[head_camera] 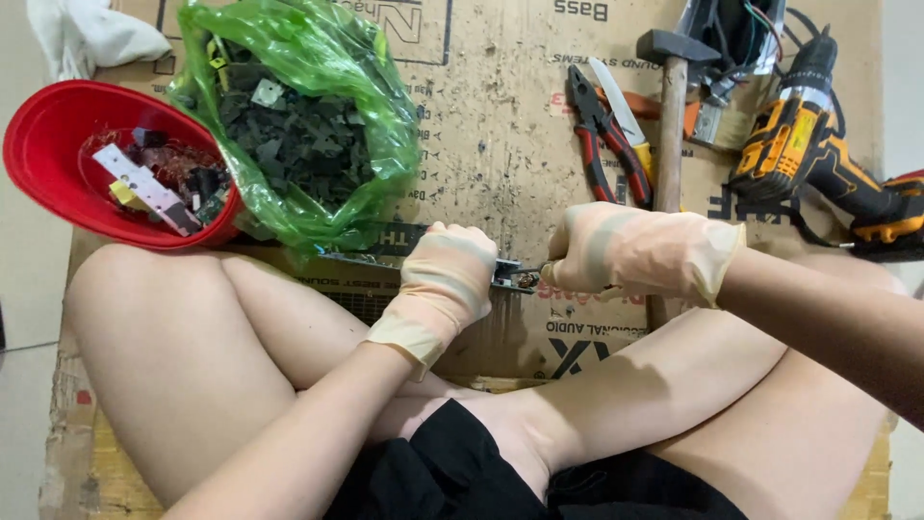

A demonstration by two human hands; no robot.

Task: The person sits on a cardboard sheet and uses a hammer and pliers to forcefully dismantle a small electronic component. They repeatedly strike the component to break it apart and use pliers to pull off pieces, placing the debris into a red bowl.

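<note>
Circuit board strip (385, 252) low on cardboard sheet (500, 116), gloved left hand (445, 279) clamped over its end, gloved right hand (640, 252) fisted on a tool there, green bag (308, 116) crowding left, pliers (602, 135), hammer (671, 106), drill (813, 144) beyond, bare cardboard between.

Wears thin, pale peach rubber gloves on both hands: left hand (445, 284) and right hand (635, 252). Gloves slightly see-through, wrinkled over the knuckles, with rolled cuffs ending at the wrists. Cuff of the left glove flares loose and creased; cuff of the right one sits straighter. Forearms bare above the gloves, no sleeves in view. Legs bare too, with black shorts (452, 477) of soft, folded cloth at the lap.
</note>
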